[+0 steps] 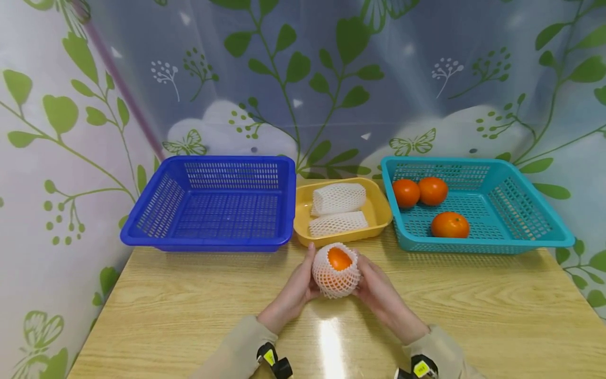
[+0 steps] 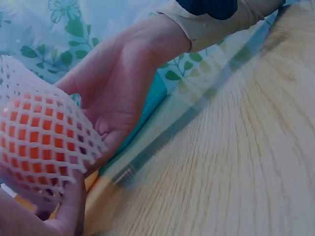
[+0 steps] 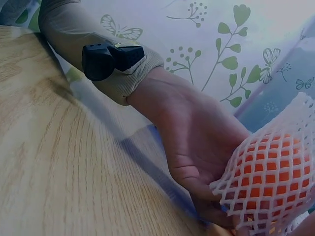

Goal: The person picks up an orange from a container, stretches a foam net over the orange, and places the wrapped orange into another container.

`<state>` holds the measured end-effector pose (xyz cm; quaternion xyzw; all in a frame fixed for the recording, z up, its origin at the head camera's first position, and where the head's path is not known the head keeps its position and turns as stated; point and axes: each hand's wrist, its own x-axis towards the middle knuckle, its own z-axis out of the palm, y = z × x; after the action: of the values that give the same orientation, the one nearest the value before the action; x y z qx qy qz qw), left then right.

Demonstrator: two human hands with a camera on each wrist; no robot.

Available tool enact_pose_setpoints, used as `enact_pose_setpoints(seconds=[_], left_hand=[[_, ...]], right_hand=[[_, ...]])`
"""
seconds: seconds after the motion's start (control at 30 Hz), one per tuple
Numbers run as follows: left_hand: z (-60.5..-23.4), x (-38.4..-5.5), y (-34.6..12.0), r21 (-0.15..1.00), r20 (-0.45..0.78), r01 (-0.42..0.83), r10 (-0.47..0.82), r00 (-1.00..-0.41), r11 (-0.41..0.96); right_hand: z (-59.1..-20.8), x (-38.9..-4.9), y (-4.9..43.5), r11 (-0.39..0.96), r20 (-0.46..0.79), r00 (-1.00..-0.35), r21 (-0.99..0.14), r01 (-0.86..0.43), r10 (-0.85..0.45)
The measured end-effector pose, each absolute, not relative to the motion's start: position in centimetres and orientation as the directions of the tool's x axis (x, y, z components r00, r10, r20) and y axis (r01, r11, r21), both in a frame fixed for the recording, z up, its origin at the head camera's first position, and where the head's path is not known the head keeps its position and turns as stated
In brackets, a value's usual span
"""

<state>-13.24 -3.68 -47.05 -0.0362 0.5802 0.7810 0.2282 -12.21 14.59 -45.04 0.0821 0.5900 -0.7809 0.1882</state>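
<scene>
Between my two hands, just in front of the yellow tray, is an orange inside a white foam net sleeve. Its top shows through the sleeve's open upper end in the head view. My left hand grips the left side, thumb up along the net. On the opposite side my right hand holds it with curled fingers. The left wrist view shows the net stretched over the fruit, with the right hand behind. In the right wrist view the left hand's fingers tuck under the sleeve's lower edge.
A yellow tray with two white foam net sleeves stands at the table's back. To its left sits an empty blue basket. Right of it, a teal basket holds three oranges. A patterned curtain hangs behind.
</scene>
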Motion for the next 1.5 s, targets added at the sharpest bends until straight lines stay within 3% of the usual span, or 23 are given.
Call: enact_pose_setpoints(seconds=[0.47,0.67,0.9,1.1,1.5], left_hand=[[-47.0,-13.1,-3.4,0.817,-0.343,-0.448,0.319,-0.883,-0.363],[-46.4,-12.9,-3.1,0.816,-0.340,-0.455,0.339,-0.877,-0.357],[-46.4,-13.1,-3.3,0.822,-0.381,-0.443,0.232,-0.895,-0.357],[-46.7,-13.4,-3.5,0.870,-0.341,-0.377,0.163,-0.926,-0.319],[-46.8,-13.0,-3.3,0.964,-0.211,-0.223,0.093,-0.973,-0.148]], right_hand=[[-45.0,-11.5,14.1,-0.140,-0.308,-0.941,-0.935,0.327,-0.143],[-45.9,-11.6,13.8,-0.184,-0.308,-0.937,-0.923,0.337,-0.165],[-45.6,-12.0,14.1,-0.241,-0.354,-0.905,-0.881,0.408,-0.236],[-45.0,-12.0,14.3,-0.253,-0.315,-0.877,-0.873,0.418,-0.364],[-44.4,-11.5,13.9,-0.345,-0.313,-0.888,-0.837,0.425,-0.336]])
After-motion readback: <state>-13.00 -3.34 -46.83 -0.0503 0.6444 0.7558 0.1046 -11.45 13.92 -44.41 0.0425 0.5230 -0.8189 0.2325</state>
